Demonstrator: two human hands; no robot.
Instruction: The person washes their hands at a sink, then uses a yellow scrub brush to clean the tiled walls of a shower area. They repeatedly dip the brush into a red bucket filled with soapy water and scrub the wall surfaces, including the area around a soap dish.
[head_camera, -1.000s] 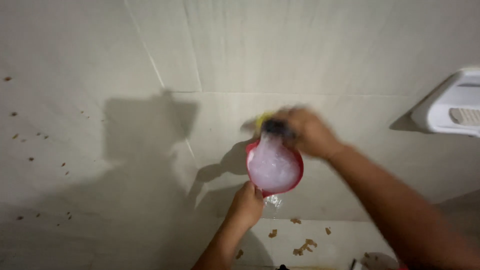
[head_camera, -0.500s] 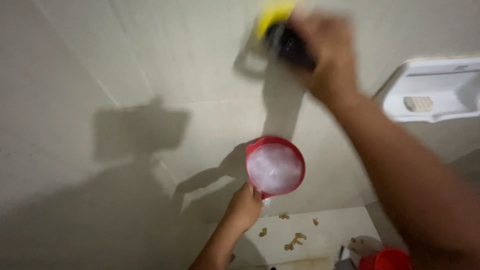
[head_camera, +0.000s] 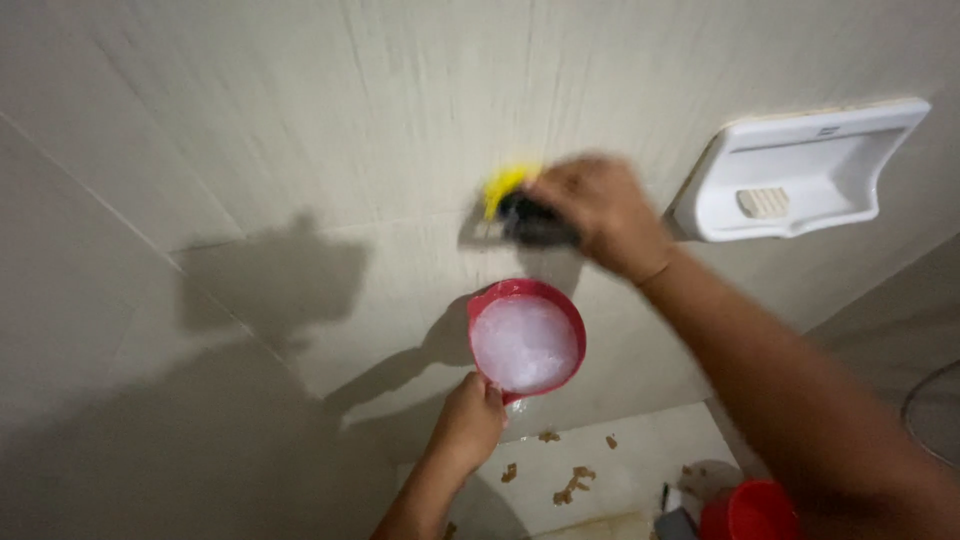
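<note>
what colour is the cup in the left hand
Red, with white foam inside. The cup shows in the head view, held by the left hand.

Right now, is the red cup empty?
No, the red cup in the left hand is full of white foam, while the right hand presses a yellow-and-black sponge to the wall.

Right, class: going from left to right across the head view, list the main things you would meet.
Dark shadow on the tiled wall → left hand → red bowl of white foam → right hand on a yellow and black scrubber → white wall soap dish.
</note>
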